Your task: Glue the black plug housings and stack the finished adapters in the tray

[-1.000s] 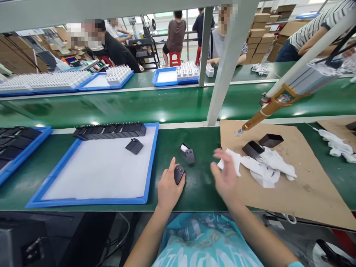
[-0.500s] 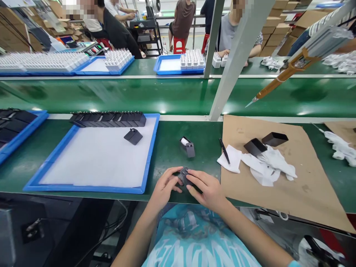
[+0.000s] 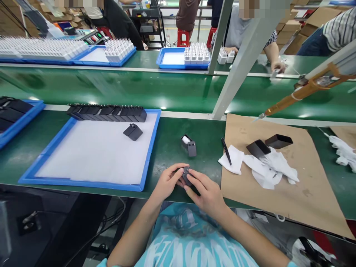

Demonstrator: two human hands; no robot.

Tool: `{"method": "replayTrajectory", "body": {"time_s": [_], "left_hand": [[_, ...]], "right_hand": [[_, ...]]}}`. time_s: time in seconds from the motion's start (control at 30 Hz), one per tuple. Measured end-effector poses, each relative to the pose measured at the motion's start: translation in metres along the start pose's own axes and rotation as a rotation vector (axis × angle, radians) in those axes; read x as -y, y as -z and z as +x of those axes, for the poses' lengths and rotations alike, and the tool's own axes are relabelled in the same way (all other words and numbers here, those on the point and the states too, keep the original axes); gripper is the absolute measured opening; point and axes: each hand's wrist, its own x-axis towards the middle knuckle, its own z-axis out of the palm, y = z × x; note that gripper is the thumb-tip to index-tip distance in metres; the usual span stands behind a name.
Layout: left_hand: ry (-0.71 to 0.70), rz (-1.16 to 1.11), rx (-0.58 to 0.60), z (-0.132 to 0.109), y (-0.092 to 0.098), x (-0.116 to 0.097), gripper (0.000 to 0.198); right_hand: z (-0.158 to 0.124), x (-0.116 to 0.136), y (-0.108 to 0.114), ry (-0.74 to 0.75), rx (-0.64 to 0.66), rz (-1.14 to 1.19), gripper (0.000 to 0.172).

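Observation:
Close to the table's front edge, both my hands are closed around a small black power adapter (image 3: 187,173). My left hand (image 3: 167,182) pinches it from the left with thumb and fingers. The fingers of my right hand (image 3: 207,188) press on its top and right side, so much of it is hidden. Just beyond my hands lies an opened black adapter case (image 3: 191,148) with a white part (image 3: 185,139) inside. To the left, a blue tray (image 3: 143,178) lined with white holds a single black adapter (image 3: 133,132) and a row of black adapters (image 3: 111,113) along its far edge.
On the right, brown cardboard (image 3: 303,163) carries two black housings (image 3: 279,141), crumpled white cloth (image 3: 264,168) and a black pen (image 3: 226,151). An orange-brown dispenser (image 3: 292,98) hangs above. A slanted metal post (image 3: 236,61) rises ahead. People work across the green belt (image 3: 139,89).
My left fingers have closed in further over the adapter, while my right hand stays on it. The view has shifted slightly. Across the belt, a person's hand has come forward at the right.

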Motion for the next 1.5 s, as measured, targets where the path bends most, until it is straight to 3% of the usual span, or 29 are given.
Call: {"method": "replayTrajectory", "body": {"time_s": [0.2,0.43,0.57,0.63,0.73,0.87,1.03,1.17,1.33,1.43,1.5], "left_hand": [[-0.101,0.033,-0.026,0.001,0.0,0.007,0.033],[-0.205,0.185,0.038,-0.008,-0.001,0.009,0.029],[-0.299,0.139,-0.152,-0.007,0.002,0.006,0.027],[-0.312,0.109,-0.256,-0.007,0.005,0.006,0.026],[-0.293,0.108,-0.282,-0.007,0.006,0.006,0.026],[-0.299,0.15,-0.248,-0.006,0.004,0.007,0.026],[-0.292,0.186,-0.251,-0.006,0.003,0.006,0.025],[-0.299,0.177,-0.262,-0.005,0.003,0.007,0.026],[-0.3,0.195,-0.254,-0.003,0.002,0.011,0.027],[-0.3,0.205,-0.262,-0.001,0.003,0.012,0.028],[-0.324,0.236,-0.257,-0.002,0.004,0.013,0.029]], "right_hand": [[-0.004,0.005,0.002,0.007,0.032,-0.074,0.048],[-0.021,0.003,0.007,-0.032,0.087,-0.14,0.043],[-0.023,0.001,0.017,-0.027,0.087,-0.115,0.049],[-0.025,-0.001,0.026,-0.028,0.014,-0.083,0.059],[-0.032,-0.005,0.035,-0.03,-0.076,-0.081,0.07],[-0.044,-0.01,0.034,-0.059,0.078,-0.078,0.056],[-0.049,-0.009,0.035,-0.083,-0.068,0.003,0.062],[-0.047,-0.01,0.034,-0.044,0.059,-0.054,0.048],[-0.044,-0.01,0.04,-0.048,-0.072,-0.01,0.049],[-0.048,-0.01,0.035,-0.041,0.033,-0.02,0.039],[-0.053,-0.011,0.03,-0.129,0.029,0.058,0.035]]}}
